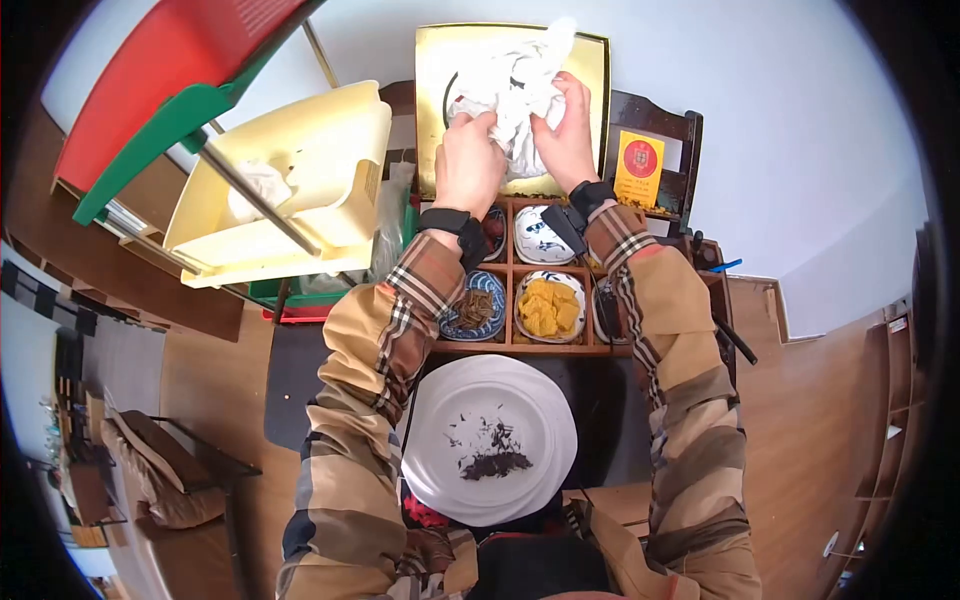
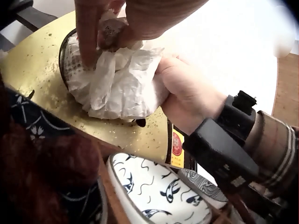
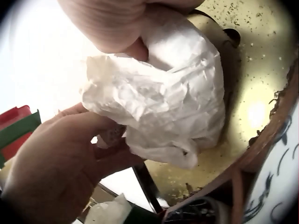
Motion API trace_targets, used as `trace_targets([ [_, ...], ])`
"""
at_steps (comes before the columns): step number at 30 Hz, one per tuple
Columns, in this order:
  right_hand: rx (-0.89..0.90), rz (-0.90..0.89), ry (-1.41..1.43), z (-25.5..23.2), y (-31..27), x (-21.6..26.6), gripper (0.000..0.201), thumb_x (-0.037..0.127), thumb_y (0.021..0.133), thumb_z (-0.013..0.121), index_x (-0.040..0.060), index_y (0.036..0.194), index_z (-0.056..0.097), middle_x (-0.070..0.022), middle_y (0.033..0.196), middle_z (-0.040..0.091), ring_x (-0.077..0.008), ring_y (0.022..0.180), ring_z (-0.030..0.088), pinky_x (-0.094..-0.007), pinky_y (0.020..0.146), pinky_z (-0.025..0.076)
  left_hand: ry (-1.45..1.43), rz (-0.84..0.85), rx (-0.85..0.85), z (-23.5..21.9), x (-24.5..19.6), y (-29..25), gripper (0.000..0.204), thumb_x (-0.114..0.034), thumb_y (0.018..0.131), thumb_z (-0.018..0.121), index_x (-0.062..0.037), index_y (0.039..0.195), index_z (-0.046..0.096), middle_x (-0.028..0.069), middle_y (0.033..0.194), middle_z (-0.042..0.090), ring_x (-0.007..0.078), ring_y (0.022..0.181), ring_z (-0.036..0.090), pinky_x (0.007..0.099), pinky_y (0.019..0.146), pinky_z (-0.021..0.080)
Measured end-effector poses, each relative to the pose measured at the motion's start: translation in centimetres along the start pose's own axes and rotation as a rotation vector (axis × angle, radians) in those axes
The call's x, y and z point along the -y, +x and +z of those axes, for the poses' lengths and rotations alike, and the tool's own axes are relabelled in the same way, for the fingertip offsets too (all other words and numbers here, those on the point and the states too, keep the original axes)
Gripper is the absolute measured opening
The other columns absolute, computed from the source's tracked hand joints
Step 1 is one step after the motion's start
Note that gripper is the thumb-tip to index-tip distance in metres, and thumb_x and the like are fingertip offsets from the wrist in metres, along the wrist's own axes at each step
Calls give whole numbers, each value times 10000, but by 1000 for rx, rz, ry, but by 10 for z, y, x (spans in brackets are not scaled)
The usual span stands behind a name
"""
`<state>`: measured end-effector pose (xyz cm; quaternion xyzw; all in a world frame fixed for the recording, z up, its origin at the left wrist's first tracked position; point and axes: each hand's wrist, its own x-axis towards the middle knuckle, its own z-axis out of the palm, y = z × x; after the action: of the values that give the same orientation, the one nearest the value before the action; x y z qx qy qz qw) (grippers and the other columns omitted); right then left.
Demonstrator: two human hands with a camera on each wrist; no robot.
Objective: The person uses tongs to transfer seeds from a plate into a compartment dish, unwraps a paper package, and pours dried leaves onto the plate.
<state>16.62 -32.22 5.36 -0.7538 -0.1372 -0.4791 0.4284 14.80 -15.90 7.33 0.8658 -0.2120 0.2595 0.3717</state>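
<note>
Crumpled white paper is held above a gold tray. My left hand pinches its left side and my right hand grips its right side. The left wrist view shows the paper bunched over a round thing with a dark rim, my left fingers pressing in from above. Small greyish matter shows between those fingers, too blurred to name. In the right wrist view the paper hides my right fingertips. Dark crumbs are scattered on the tray's gold surface.
Below the tray, a wooden divided box holds bowls, one with yellow pieces, one with brown strips. Nearer me, a white plate carries dark shreds. A cream bin stands left; a yellow card leans right.
</note>
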Motion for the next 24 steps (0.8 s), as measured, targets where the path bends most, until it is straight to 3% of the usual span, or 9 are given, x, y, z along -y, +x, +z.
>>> trace_targets([
  [6, 63, -30, -307, 4, -10, -12, 504, -103, 769, 605, 31, 1243, 496, -218, 1439, 437, -409, 1290, 418, -496, 1121, 309, -51, 22, -21, 13, -2, 3, 307, 27, 830, 562, -6, 1103, 700, 246, 1019, 651, 447, 931, 652, 500, 837, 532],
  [10, 85, -62, -445, 6, -3, -1, 489, -120, 773, 576, 61, 1225, 529, -173, 1423, 492, -427, 1305, 417, -499, 1108, 343, -16, 36, -7, 17, 0, 3, 329, 25, 843, 551, 14, 1151, 666, 273, 1059, 634, 463, 954, 642, 502, 850, 530],
  [11, 72, -67, -444, 6, 2, -3, 489, -120, 773, 576, 61, 1225, 529, -173, 1423, 492, -427, 1305, 417, -499, 1108, 343, -42, 20, 5, 18, 1, 3, 367, 2, 844, 551, 30, 1198, 642, 292, 1087, 634, 467, 1002, 631, 493, 889, 517],
  [13, 176, -106, -177, 3, 12, -9, 462, -98, 784, 586, 52, 1218, 535, -188, 1425, 499, -428, 1322, 435, -487, 1102, 376, -69, 12, 8, 18, 2, 4, 411, -21, 844, 551, 46, 1244, 619, 310, 1115, 634, 470, 1051, 619, 484, 927, 504],
  [16, 227, -121, -165, -2, 14, -15, 495, -90, 777, 575, 30, 1255, 537, -245, 1466, 456, -430, 1346, 447, -473, 1117, 386, -103, -89, 179, 12, -1, 5, 583, -72, 841, 503, 99, 1398, 469, 352, 1248, 585, 470, 1205, 551, 469, 1057, 432],
  [18, 248, -133, -190, -9, 12, -12, 516, -94, 776, 561, 21, 1278, 534, -265, 1479, 437, -433, 1355, 443, -471, 1123, 386, -153, -59, 197, 12, 6, 6, 608, -71, 824, 506, 98, 1406, 453, 376, 1225, 582, 495, 1184, 557, 480, 1027, 454],
  [20, 243, 4, -188, -23, 9, 5, 535, -76, 792, 528, 0, 1321, 516, -293, 1495, 408, -451, 1356, 443, -461, 1125, 391, -205, -29, 219, -2, -4, 1, 633, -70, 807, 509, 98, 1413, 437, 400, 1202, 580, 519, 1163, 563, 492, 997, 476],
  [22, 216, 53, -218, -39, 7, 19, 527, -58, 803, 524, -11, 1328, 509, -300, 1494, 406, -456, 1355, 443, -455, 1124, 394, -247, -198, 398, -19, -16, -2, 704, -72, 802, 469, 50, 1491, 393, 366, 1319, 564, 460, 1269, 540, 415, 1082, 419],
  [24, 156, 48, -281, -50, 6, 28, 495, 7, 827, 546, -34, 1318, 504, -310, 1465, 426, -455, 1339, 463, -446, 1114, 402, -255, -216, 393, -30, -19, -7, 720, -82, 807, 470, 32, 1510, 368, 363, 1299, 580, 455, 1263, 550, 413, 1082, 419],
])
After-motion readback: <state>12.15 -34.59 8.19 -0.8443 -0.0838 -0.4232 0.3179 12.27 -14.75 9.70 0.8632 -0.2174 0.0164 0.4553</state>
